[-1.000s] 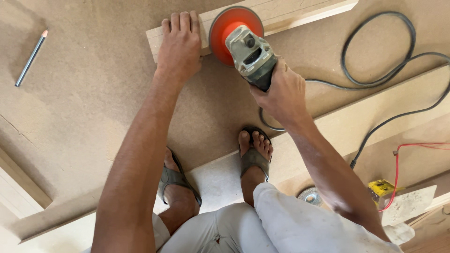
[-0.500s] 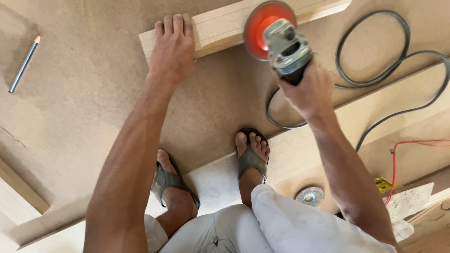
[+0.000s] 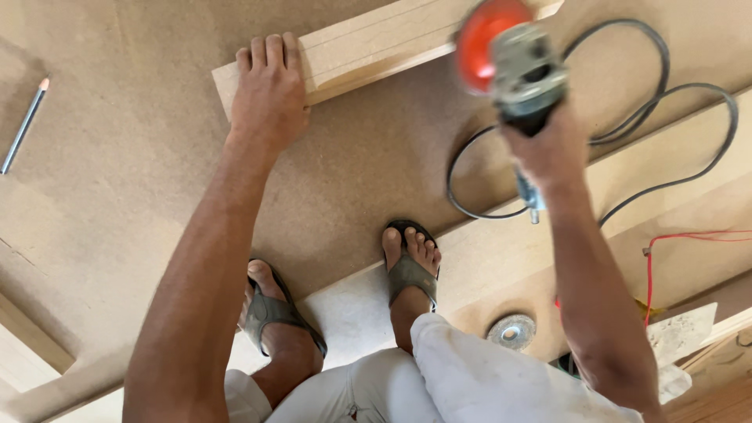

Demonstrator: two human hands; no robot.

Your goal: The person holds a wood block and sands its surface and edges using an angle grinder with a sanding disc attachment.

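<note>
- The right hand (image 3: 552, 153) is wrapping fully closed around the dark grip of an angle grinder (image 3: 523, 78), carrying the tool's orange sanding disc (image 3: 482, 31) over the right-hand stretch of a long wooden strip (image 3: 368, 51).
- The left hand (image 3: 269, 98) is lying flat and open, fingers spread, pressing down on the strip's near-left end and gripping nothing.
- Nearest the camera, the person's pale trousers (image 3: 470, 376) and two feet in grey sandals (image 3: 411, 270) are standing at the edge of the brown fibreboard sheet (image 3: 141, 196); a loose round metal disc (image 3: 511, 331) is resting just beside the right foot, with a red wire (image 3: 648, 274) trailing to its right.
- Farther out, the grinder's black power cord (image 3: 627, 102) is looping across the board beyond the right wrist, and a pencil (image 3: 23, 125) is lying well apart at the far left.
- Judging by the pose, a sanding pass along the strip is under way; the next stroke is likely calling for steady downward pressure from the left hand and for keeping the cord away from the disc.
</note>
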